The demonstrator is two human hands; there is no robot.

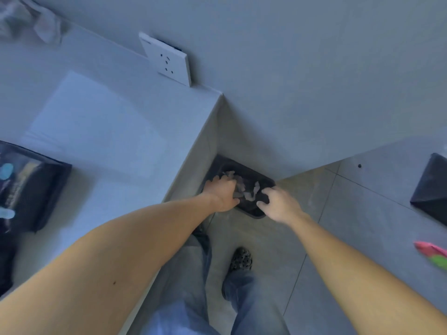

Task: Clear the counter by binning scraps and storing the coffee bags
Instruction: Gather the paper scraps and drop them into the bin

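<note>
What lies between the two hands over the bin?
In the head view, pale crumpled scraps lie between the left hand and right hand, inside the dark bin.

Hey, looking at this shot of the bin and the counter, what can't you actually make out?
Head view, the only one:
- Bin contents: both hands cover most of the opening; only pale scraps show between them.
- Left hand grip: fingers curl out of sight.
- Right hand grip: fingertips blurred.
- Coffee bag: cut off by left edge, print blurred.
- Crumpled item top left: blurred.
</note>
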